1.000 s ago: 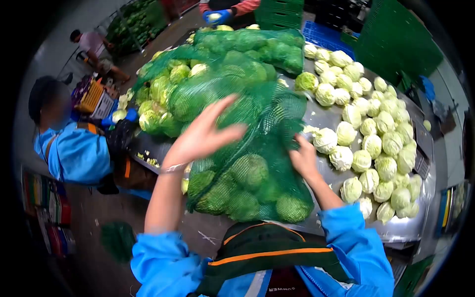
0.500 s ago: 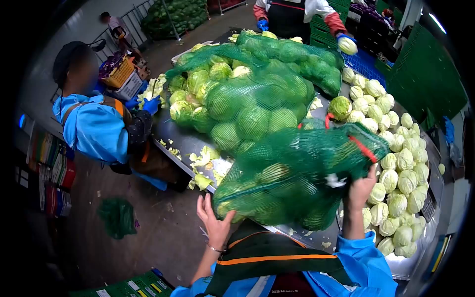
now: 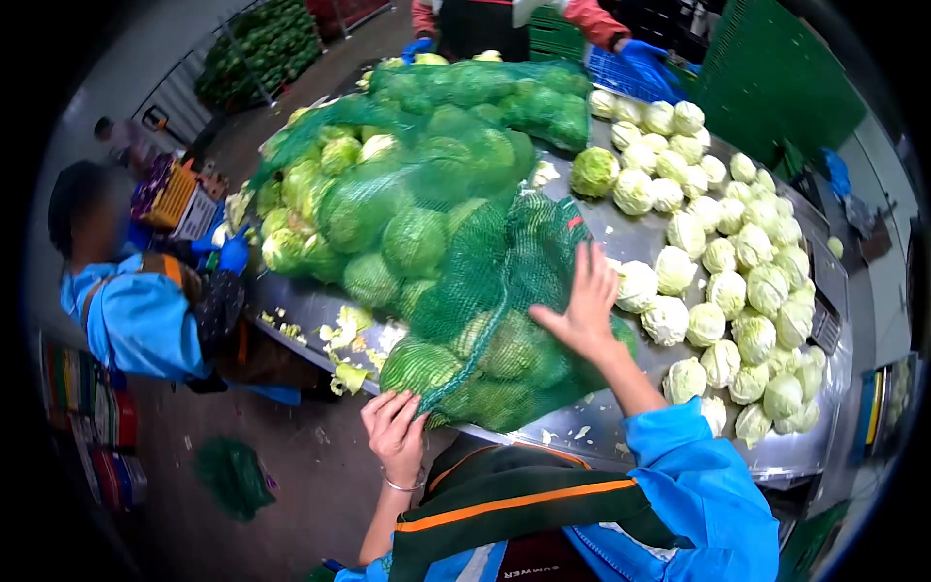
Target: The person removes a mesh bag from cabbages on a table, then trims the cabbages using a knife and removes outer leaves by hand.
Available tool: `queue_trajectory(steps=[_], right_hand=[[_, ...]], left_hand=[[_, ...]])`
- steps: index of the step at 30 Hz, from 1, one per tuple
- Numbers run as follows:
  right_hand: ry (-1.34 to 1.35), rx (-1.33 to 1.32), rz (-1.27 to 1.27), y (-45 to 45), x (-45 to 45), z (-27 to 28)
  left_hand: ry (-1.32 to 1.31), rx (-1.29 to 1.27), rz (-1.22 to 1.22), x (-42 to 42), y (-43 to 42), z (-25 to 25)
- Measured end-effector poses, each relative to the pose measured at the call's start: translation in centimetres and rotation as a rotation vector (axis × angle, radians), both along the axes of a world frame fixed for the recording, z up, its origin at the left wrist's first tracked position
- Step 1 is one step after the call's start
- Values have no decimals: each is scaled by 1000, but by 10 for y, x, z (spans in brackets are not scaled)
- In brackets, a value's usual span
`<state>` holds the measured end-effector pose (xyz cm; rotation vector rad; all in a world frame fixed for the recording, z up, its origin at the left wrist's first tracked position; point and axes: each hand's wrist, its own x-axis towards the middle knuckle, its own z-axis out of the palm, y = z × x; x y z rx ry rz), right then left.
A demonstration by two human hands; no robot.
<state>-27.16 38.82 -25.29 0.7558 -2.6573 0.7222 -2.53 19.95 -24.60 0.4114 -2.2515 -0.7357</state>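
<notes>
A green mesh sack of cabbages [image 3: 475,364] lies on the near edge of the metal table [image 3: 601,427], directly in front of me. The fingers of my left hand [image 3: 396,438] are closed on its lower left corner, pinching the netting beside a dark seam. My right hand [image 3: 588,308] is spread over the upper right side of this sack, with thumb and fingers apart. Red tie string [image 3: 575,223] shows at the sack's gathered end, just above my right fingertips. Another mesh sack [image 3: 388,218] full of cabbages lies behind it, touching it.
Many trimmed pale cabbages [image 3: 752,291] cover the table's right side, with one greener cabbage [image 3: 594,172] farther back. Leaf scraps [image 3: 349,335] lie at the left edge. A co-worker in blue [image 3: 145,310] stands left; another person's gloved hand [image 3: 648,63] is across. Discarded netting [image 3: 235,477] is on the floor.
The sack has settled flatter onto the table and its tied end has moved left. My right hand has let go of that end and opened. The co-worker across no longer holds a cabbage.
</notes>
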Motion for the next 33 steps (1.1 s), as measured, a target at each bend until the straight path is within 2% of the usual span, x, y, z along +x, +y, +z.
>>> queue_trajectory(steps=[1, 3, 4, 6, 8, 9, 11, 13, 14, 15, 17, 19, 21, 22, 23, 24, 25, 27, 28, 31, 32, 33], right_hand=[[-29, 49, 25, 4, 10, 5], [-258, 108, 91, 18, 17, -14], [-202, 78, 54, 26, 13, -34], [-190, -102, 116, 37, -1, -27], [-144, -372, 140, 34, -17, 10], [-329, -519, 95, 33, -22, 41], [-382, -754, 203, 22, -36, 76], [-261, -728, 315, 11, -44, 97], [-207, -561, 351, 9, -56, 93], [-285, -428, 413, 13, -76, 86], [-718, -618, 154, 50, -129, 82], [-990, -1089, 126, 121, -190, 42], [-582, -163, 130, 171, -201, -15], [-588, 73, 190, 185, -198, -55], [-690, 382, 226, 174, -183, -44], [-658, 690, 141, 150, -161, -30], [-569, 714, 203, 149, -153, -48], [-283, 733, 179, 146, -138, -69], [-311, 703, 169, 148, -138, -70], [-320, 629, 159, 151, -134, -62], [-280, 625, 155, 155, -130, -59], [-235, 629, 142, 161, -128, -55]], left_hand=[[23, 11, -39, -5, 0, 2], [68, 26, -112, -16, -3, 10], [89, 58, -114, -23, -4, 20], [145, 137, -72, -40, -5, 42], [205, 175, -54, -55, -13, 59], [192, 199, -38, -63, -16, 72], [311, 204, -110, -86, -18, 102], [450, 96, -183, -109, -26, 132], [453, 146, -85, -122, -30, 145], [453, 197, 18, -134, -37, 155], [515, 422, 125, -162, -69, 162], [681, 593, -28, -177, -109, 151], [637, 670, 22, -180, -144, 144], [617, 638, 5, -186, -152, 144], [599, 607, -11, -192, -152, 145], [546, 524, -14, -198, -140, 153], [486, 478, 57, -208, -124, 167], [439, 556, -9, -216, -135, 173], [447, 584, -72, -220, -139, 174], [405, 504, 24, -218, -136, 186], [347, 201, 40, -211, -122, 191], [279, 159, -10, -206, -108, 204]])
